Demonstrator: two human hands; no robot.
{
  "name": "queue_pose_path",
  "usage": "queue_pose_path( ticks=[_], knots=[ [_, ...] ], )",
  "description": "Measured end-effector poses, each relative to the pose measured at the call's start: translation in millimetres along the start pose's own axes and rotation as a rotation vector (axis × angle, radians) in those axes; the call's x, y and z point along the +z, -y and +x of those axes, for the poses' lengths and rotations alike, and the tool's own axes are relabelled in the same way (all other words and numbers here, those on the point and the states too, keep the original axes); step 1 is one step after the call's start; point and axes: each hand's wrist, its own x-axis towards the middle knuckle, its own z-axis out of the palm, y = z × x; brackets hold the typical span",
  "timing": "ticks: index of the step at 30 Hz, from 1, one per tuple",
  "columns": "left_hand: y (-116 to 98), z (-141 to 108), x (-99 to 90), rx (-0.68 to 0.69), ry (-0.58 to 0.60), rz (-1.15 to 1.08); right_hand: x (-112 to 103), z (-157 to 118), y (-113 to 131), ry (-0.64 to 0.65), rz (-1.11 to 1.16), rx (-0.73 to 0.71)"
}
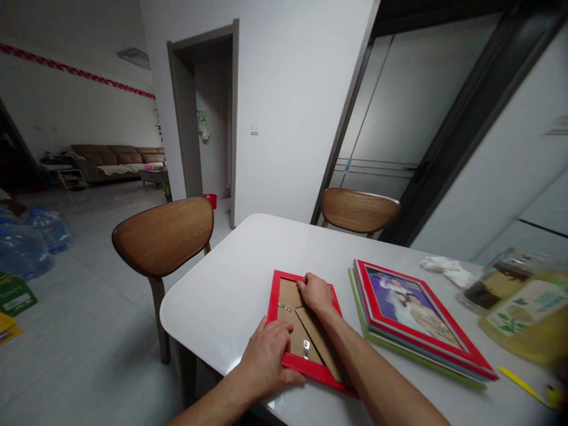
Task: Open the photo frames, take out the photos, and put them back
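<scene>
A red picture frame [306, 369] lies face down on the white table, its brown backing board [289, 292] and folded stand [316, 332] showing. Small metal clips [306, 349] sit on the backing. My left hand [267, 355] is closed round the frame's near left corner, thumb along the near edge and fingers over the left side. At the far right part of the backing, my right hand [316, 292] has its fingers curled in against the board near the frame's edge. Whatever its fingertips pinch is hidden.
To the right, a stack of picture frames [417, 313] has a red-framed photo on top. Beyond it are a white cloth [448, 270], a large bottle of yellow liquid [528, 313] and a yellow tool [523, 384]. Wooden chairs [168, 234] stand at the table [222, 302].
</scene>
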Motion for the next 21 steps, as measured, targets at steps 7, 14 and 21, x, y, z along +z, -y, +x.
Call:
queue_pose_path(
  ticks=[7, 14, 21],
  knots=[
    [3, -6, -11.4, -0.013, -0.164, -0.12, -51, -39, -26, -0.102, 0.453, -0.002],
    [-30, 1, -21.9, -0.091, -0.39, -0.788, -36, -123, -4, 0.24, 1.209, 0.344],
    [-99, 26, -18.0, -0.038, -0.327, -1.141, -69, -127, 27, 0.129, 1.768, 0.202]
  ],
)
